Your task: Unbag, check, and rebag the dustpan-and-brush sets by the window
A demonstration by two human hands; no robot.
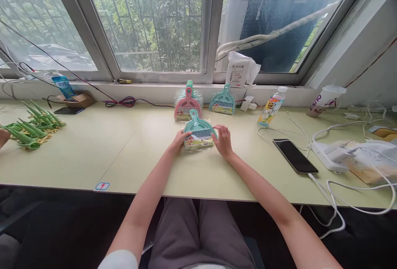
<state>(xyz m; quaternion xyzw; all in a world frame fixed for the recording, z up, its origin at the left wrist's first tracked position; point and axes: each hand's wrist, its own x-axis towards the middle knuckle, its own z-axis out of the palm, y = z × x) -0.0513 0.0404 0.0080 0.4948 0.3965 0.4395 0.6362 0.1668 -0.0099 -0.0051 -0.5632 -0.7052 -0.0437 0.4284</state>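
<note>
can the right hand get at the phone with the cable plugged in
Likely yes: mostly bare tabletop lies between the right hand and the plugged-in phone, though that hand would first have to leave the teal dustpan set.

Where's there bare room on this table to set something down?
Widest: tabletop between the green pieces and left hand. Smaller: between right hand and black phone, and between the forearms. Crowded: the right end around the white power strip, and behind the hands, around the pink dustpan.

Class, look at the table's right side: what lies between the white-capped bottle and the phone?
A thin white cable runs across the tabletop between the bottle and the phone, seen in the head view.
</note>
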